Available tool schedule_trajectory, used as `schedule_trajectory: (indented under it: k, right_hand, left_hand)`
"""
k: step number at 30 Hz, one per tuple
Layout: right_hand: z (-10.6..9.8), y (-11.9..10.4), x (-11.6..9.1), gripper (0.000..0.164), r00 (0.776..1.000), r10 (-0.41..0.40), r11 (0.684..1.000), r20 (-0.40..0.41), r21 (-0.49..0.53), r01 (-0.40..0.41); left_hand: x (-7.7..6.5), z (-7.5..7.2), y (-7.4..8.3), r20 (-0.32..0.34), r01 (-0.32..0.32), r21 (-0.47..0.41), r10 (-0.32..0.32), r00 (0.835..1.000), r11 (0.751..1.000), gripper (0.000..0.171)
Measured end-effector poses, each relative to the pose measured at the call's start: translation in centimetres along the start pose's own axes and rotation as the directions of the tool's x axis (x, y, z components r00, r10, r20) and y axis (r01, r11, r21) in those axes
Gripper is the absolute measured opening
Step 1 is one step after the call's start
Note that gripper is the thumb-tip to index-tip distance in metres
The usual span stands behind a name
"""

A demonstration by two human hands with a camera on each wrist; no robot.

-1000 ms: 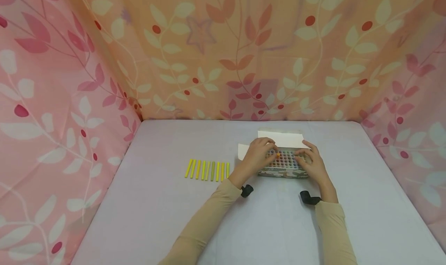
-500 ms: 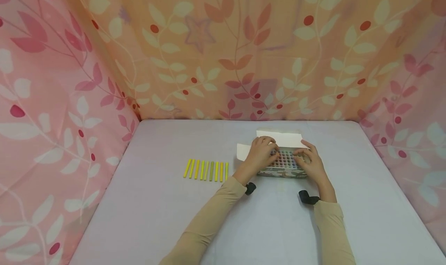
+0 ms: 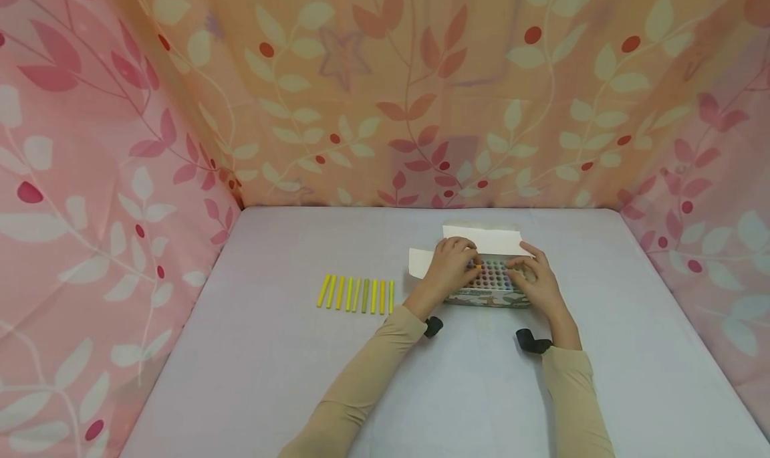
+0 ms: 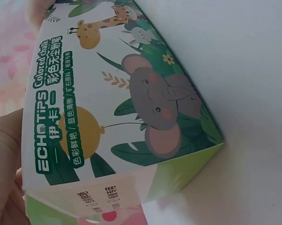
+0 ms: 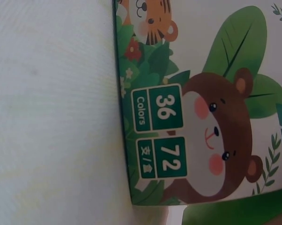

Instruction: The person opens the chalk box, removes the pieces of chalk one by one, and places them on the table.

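A cardboard box of colored chalk (image 3: 490, 299) stands at the right of the table in the head view, lid flap up, with rows of colored chalk ends (image 3: 494, 275) showing. My left hand (image 3: 450, 267) reaches over its left part, and its thumb and fingers pinch an orange chalk stick (image 3: 479, 267) at the rows. My right hand (image 3: 538, 281) holds the box's right end, thumb and index finger near the rightmost chalks. The left wrist view shows the printed box front (image 4: 150, 103) with an elephant; the right wrist view shows the bear-printed part of the box (image 5: 216, 136).
Several yellow and greenish chalk sticks (image 3: 357, 295) lie in a row on the white table (image 3: 271, 364), left of the box. A white side flap (image 3: 419, 262) and the back lid flap (image 3: 484, 237) stick out from the box. Floral curtains (image 3: 337, 110) surround the table.
My left hand has moved slightly right over the box; the orange chalk stick between its fingertips dropped from sight, then shows again slightly. My right hand stays at the box's right end.
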State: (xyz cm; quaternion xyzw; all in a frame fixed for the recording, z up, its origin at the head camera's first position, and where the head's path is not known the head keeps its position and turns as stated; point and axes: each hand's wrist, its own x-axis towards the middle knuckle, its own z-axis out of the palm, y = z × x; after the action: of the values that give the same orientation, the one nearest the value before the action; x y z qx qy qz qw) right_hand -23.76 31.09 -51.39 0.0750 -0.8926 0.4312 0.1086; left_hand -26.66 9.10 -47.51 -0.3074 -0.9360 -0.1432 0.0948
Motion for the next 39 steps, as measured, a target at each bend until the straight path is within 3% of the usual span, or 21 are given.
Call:
schedule_trajectory:
  k: [15, 25, 33, 39]
  right_hand:
    - [0.1, 0.0, -0.2, 0.013, 1.0, 0.03, 1.0, 0.005, 0.001, -0.03]
    - [-0.1, 0.0, 0.0, 0.014, 1.0, 0.018, 1.0, 0.006, -0.013, -0.018]
    - [-0.1, -0.2, 0.0, 0.014, 1.0, 0.009, 1.0, 0.008, 0.002, -0.009]
    - [-0.1, -0.1, -0.1, 0.013, 1.0, 0.007, 1.0, 0.007, 0.002, -0.007]
  left_hand:
    - [-0.1, 0.0, 0.0, -0.058, -0.036, -0.03, 0.035, 0.998, 0.999, 0.014]
    - [0.0, -0.6, -0.3, -0.147, -0.06, -0.078, 0.048, 0.988, 0.995, 0.018]
    - [0.5, -1.6, -0.3, -0.331, -0.121, -0.205, 0.048, 0.943, 0.971, 0.016]
    - [0.2, -2.7, 0.0, -0.361, -0.133, -0.244, 0.037, 0.932, 0.961, 0.016]
